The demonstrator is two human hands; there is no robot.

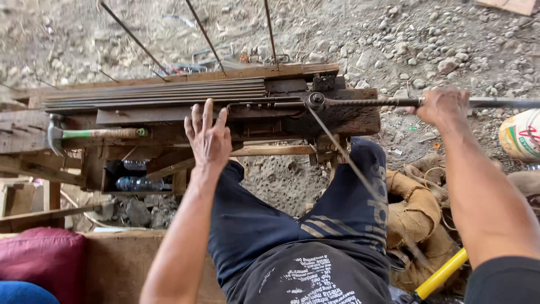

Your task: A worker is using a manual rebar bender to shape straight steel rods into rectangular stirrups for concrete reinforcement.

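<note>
**A:** From my screen, the head view opens on gravelly, stony ground (427,39), with a rough wooden bench (349,119) across the middle. What are the hands doing?

**B:** I see the left hand (208,135) stretched forward from a straight arm, palm down on the bench, fingers spread and pressing a thin steel rod (264,102) flat just below a stacked bundle of rods (154,91). The right hand (443,106) is out to the side, arm bent at the elbow, fingers wrapped tight round a long bending lever (365,102) that runs to a round pivot pin (315,100) on the bench.

**A:** So the rod lies where?

**B:** Along the bench top, its end hooked at the pin; another length slants down across the dark trousers (281,225).

**A:** Any packages?

**B:** A clear plastic bottle (138,183) lies in a compartment under the bench. At the far right edge sits a pale rounded sack (520,135) with red and green print, too cropped to tell more. Brown burlap sacking (413,217) is bunched beside the right knee. A hammer (93,135) with a green-banded handle rests left.
</note>
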